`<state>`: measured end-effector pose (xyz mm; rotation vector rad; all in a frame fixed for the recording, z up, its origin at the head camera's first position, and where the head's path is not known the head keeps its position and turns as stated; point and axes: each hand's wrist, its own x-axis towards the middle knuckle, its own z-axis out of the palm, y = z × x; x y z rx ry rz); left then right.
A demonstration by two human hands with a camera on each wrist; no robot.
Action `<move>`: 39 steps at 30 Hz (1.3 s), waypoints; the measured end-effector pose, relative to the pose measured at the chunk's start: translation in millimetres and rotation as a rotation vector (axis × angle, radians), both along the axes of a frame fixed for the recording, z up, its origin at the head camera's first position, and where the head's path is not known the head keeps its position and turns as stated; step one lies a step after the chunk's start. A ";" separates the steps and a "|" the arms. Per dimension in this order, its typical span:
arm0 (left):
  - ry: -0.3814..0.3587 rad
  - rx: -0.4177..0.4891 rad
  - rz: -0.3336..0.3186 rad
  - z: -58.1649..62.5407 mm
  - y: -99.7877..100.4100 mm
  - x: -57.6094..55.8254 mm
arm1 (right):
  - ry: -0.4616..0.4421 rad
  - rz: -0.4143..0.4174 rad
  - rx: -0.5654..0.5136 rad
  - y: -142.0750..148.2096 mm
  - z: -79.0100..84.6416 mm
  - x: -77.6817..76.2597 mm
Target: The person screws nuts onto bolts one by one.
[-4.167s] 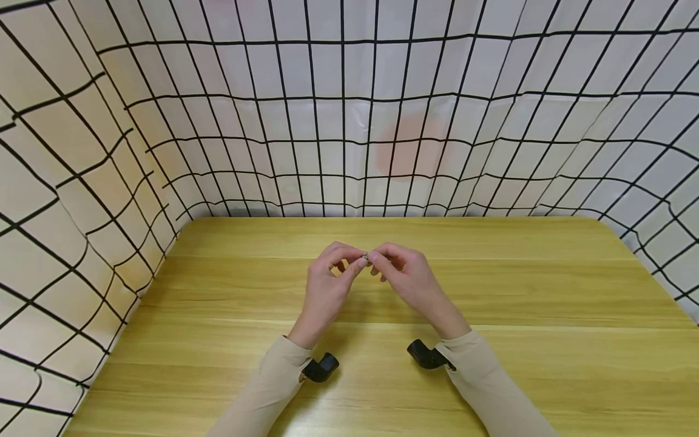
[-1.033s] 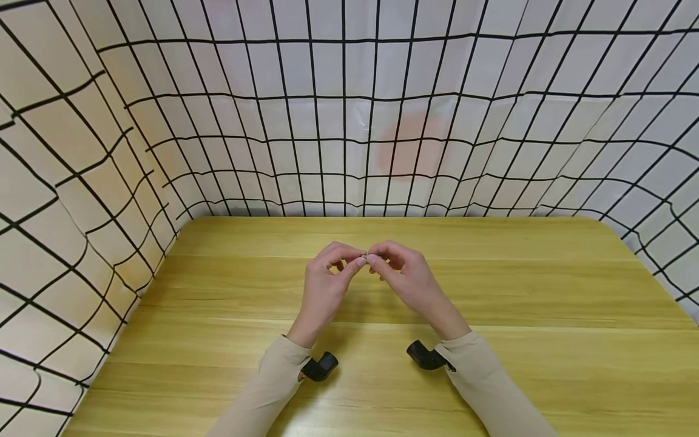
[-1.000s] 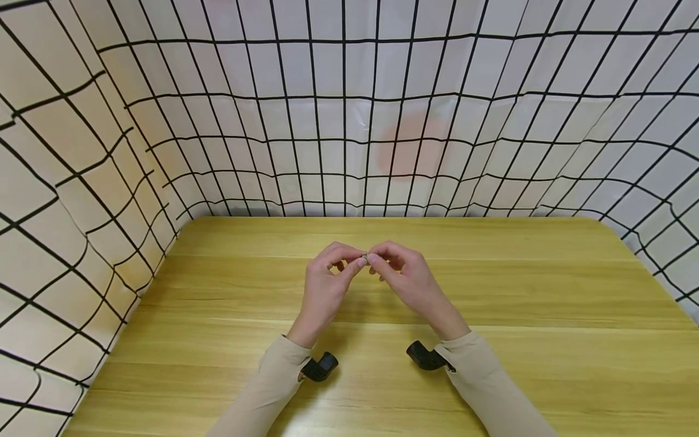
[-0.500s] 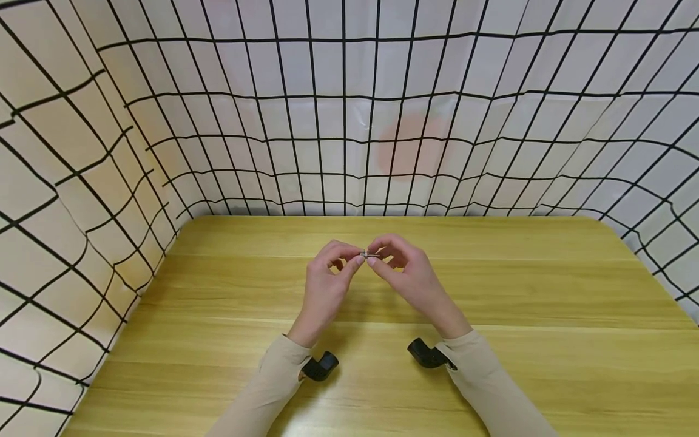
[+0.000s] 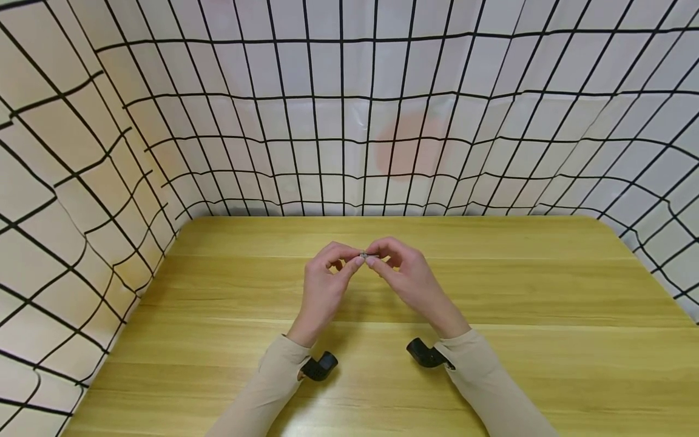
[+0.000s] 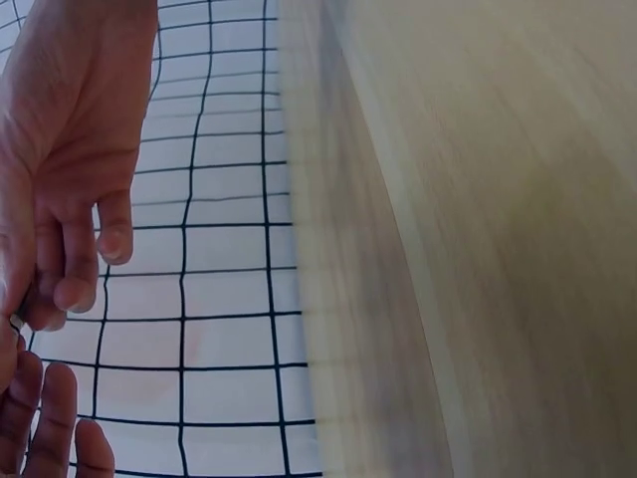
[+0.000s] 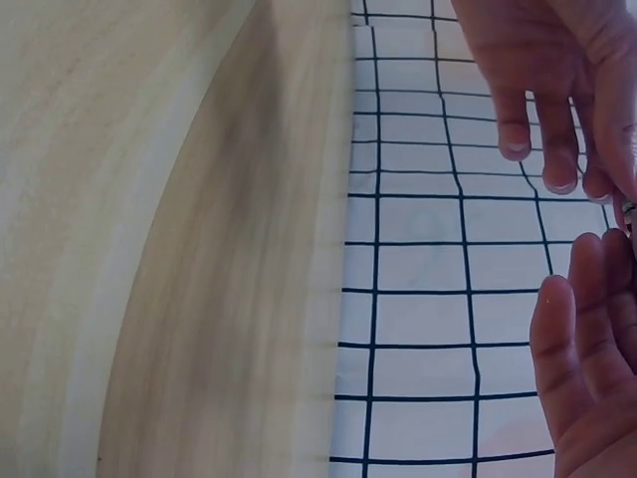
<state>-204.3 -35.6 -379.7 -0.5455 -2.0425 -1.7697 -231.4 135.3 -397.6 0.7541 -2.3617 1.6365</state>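
Observation:
A small, grey metal screw-like piece (image 5: 364, 255) with a thin shaft is held up between both hands, above the far half of the wooden table. My left hand (image 5: 324, 279) pinches its thicker end between thumb and index finger. From the other side, the thumb and index finger of my right hand (image 5: 408, 276) curve round the shaft, which shows in the narrow gap between them. At the edge of the right wrist view a bit of the metal piece (image 7: 629, 211) shows; the fingertips hide most of it. The other fingers of both hands hang loosely below.
The wood-grain table (image 5: 218, 340) reaches back to a white wall covering with a black grid (image 5: 306, 121), which also runs along the left and right sides. Black wrist cameras (image 5: 322, 366) stick out from both beige sleeves (image 5: 262, 388).
The right thumb and index finger spread apart half a second ago, baring the thin shaft, and now sit closer together round it. The left hand keeps its pinch in nearly the same place.

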 end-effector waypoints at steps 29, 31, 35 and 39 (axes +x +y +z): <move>0.035 0.002 0.004 2.2 -1.7 -0.4 | -0.048 -0.015 0.004 -2.2 -0.9 0.5; 0.039 -0.002 0.001 1.8 -2.3 -1.1 | -0.039 -0.010 0.004 -1.8 -0.9 0.9; 0.043 -0.004 -0.010 1.0 -3.6 -2.3 | -0.036 0.002 -0.007 -1.4 -0.9 1.5; 0.047 -0.004 -0.017 1.2 -3.9 -2.7 | -0.065 0.013 -0.027 -1.5 -0.8 2.0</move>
